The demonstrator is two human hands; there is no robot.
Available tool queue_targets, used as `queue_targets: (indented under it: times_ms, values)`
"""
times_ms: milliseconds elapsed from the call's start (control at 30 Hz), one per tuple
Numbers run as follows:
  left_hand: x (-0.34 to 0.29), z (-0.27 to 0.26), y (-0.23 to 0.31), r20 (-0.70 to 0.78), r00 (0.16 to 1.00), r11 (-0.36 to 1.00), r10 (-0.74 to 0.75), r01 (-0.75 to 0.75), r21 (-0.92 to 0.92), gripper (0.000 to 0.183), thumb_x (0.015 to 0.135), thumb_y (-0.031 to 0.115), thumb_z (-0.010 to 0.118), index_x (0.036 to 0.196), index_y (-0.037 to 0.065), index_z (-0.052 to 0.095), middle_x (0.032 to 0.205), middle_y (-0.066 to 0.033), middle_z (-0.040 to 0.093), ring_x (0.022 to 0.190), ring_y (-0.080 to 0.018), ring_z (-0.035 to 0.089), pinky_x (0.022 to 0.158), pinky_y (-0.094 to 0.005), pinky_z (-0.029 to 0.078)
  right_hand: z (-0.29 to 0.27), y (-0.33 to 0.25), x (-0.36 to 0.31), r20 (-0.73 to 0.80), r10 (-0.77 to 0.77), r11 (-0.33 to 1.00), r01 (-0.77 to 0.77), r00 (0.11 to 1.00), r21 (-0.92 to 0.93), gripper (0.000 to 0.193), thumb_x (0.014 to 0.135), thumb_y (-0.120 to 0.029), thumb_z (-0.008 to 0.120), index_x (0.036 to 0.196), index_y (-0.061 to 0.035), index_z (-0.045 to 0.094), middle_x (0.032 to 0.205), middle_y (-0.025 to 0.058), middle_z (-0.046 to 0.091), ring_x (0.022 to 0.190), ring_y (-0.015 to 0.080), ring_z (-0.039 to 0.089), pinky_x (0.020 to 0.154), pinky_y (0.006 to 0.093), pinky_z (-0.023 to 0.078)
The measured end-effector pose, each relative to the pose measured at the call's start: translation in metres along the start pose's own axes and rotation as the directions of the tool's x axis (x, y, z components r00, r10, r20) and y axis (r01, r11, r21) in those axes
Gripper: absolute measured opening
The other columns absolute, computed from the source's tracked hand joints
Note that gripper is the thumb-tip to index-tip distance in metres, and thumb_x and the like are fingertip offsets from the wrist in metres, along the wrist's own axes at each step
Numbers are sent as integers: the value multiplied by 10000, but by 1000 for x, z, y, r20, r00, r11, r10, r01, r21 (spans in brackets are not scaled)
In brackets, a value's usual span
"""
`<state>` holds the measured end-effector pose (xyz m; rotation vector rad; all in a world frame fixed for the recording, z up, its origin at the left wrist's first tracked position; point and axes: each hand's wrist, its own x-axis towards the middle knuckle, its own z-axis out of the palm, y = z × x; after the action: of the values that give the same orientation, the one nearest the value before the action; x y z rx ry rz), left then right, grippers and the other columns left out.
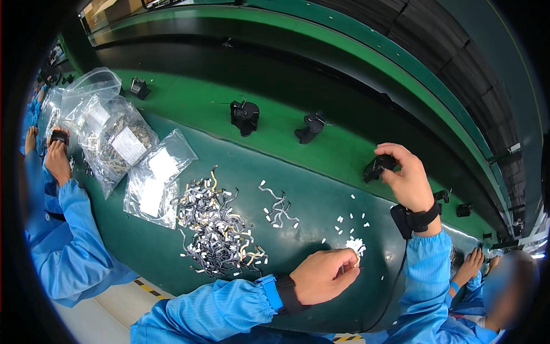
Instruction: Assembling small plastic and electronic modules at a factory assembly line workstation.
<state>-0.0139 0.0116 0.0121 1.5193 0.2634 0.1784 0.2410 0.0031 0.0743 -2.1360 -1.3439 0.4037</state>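
Observation:
My right hand (408,179) reaches over the green belt, thumb and fingers closed around a small black device part (375,168). A black strap with a corded module is on that wrist. My left hand (323,277) is low over the table with thumb and forefinger pinched, touching the edge of a small heap of white plastic pieces (356,245). What the pinch holds, if anything, is too small to make out. To its left lies a tangled pile of short cables (220,238) with white connectors, grey, black and yellowish. A few separate cables (279,210) lie between pile and heap.
More black parts (245,116) stand along the belt (189,106). Clear plastic bags (123,137), one full of cables, lie at the table's far left. Co-workers in blue sleeves (86,229) sit on both sides. A black cord (395,285) hangs from my right wrist.

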Motion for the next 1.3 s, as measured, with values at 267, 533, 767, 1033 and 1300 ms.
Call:
queue_targets:
  times_ms: [267, 533, 767, 1033, 1300]
  values:
    - [2, -1, -1, 19, 1000, 1000, 0, -1, 30, 160, 958, 183, 645, 977, 33, 591, 830, -97, 666, 731, -229, 675, 638, -336, 527, 14, 34, 12, -82, -104, 989, 112, 991, 100, 473, 720, 230, 511, 1101, -15, 647, 1287, 106, 646, 1163, 267, 643, 778, 305, 550]
    - [3, -1, 0, 17, 1000, 999, -14, 14, 29, 162, 958, 183, 647, 983, 31, 596, 837, -99, 674, 744, -226, 681, 640, -330, 530, 4, 29, 1, -91, -149, 988, 145, 985, -51, 653, 702, 245, 497, 1277, -49, 594, 1417, 164, 560, 1277, 395, 559, 952, 385, 536]
    - [2, -2, -2, 25, 999, 999, -36, 35, 10, 149, 955, 165, 652, 984, 28, 600, 851, -95, 686, 763, -206, 690, 647, -326, 542, -28, 22, -21, -136, -11, 998, 3, 991, -55, 697, 705, 238, 408, 1313, -53, 586, 1434, 175, 546, 1155, 290, 652, 862, 320, 555]
    - [3, -3, 5, 53, 996, 997, -74, 74, -5, 139, 958, 132, 654, 1014, 16, 604, 879, -97, 696, 782, -183, 690, 668, -309, 559, -59, 117, -92, -647, 395, 866, -30, 653, 499, 241, 959, -56, 626, 1198, -28, 647, 1125, 46, 704, 857, 93, 639, 612, 205, 466]
    - [3, -3, 2, 55, 994, 995, -98, 98, -1, 119, 958, 93, 658, 1013, 8, 596, 852, -66, 682, 752, -116, 643, 644, -270, 534, -11, 42, -141, -267, 481, 738, -221, 835, 638, 176, 950, -61, 651, 1119, -15, 649, 997, 41, 696, 766, 95, 634, 553, 211, 469]
